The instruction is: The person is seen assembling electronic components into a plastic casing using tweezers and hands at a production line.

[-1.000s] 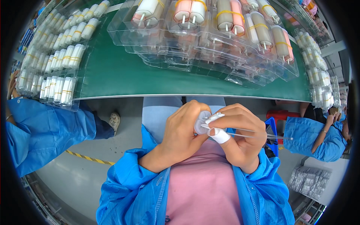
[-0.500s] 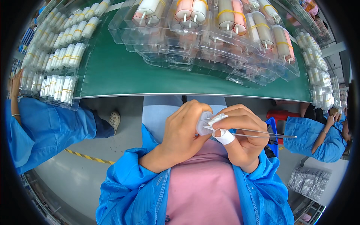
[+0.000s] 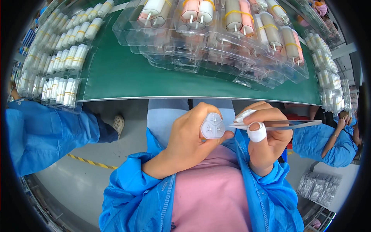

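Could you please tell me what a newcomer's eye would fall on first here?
Probably the pale three-lobed piece in the left grip, near the picture's centre, with tweezers and white finger wraps at the right grip, just beside it. Next might come the stacked clear plastic trays of banded pink, white and grey cylinders at the top, on the green table.

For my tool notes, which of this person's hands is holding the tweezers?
The right hand, with the white-wrapped thumb: the tweezers lie in its grip. The left hand instead holds a three-lobed whitish piece.
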A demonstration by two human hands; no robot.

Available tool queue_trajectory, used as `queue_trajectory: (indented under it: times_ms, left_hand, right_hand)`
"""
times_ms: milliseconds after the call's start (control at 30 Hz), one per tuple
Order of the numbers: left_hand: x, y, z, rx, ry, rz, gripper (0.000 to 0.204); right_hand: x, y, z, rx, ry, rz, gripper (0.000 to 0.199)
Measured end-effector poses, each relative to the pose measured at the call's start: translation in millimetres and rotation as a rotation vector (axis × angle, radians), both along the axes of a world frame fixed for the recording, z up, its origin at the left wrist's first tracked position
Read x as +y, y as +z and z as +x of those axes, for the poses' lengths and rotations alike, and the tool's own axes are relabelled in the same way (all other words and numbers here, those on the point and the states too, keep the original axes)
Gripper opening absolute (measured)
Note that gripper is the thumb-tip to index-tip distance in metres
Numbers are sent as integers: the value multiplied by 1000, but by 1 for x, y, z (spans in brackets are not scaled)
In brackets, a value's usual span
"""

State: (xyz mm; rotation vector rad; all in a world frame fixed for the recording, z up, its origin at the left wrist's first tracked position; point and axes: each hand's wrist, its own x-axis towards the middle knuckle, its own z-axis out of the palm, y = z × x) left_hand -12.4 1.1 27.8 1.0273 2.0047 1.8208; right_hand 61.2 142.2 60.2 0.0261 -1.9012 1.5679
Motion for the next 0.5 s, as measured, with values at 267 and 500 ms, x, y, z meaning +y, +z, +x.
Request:
queue_trajectory:
  times_ms: [267,500]
  left_hand:
    - [-2,6,0,-237,-92,43,34]
    - [-2,6,-1,-307,-123,64,34]
  right_hand:
    - [-1,1,2,-26,25,-78,12]
    - [0,-3,0,19,90,-50,16]
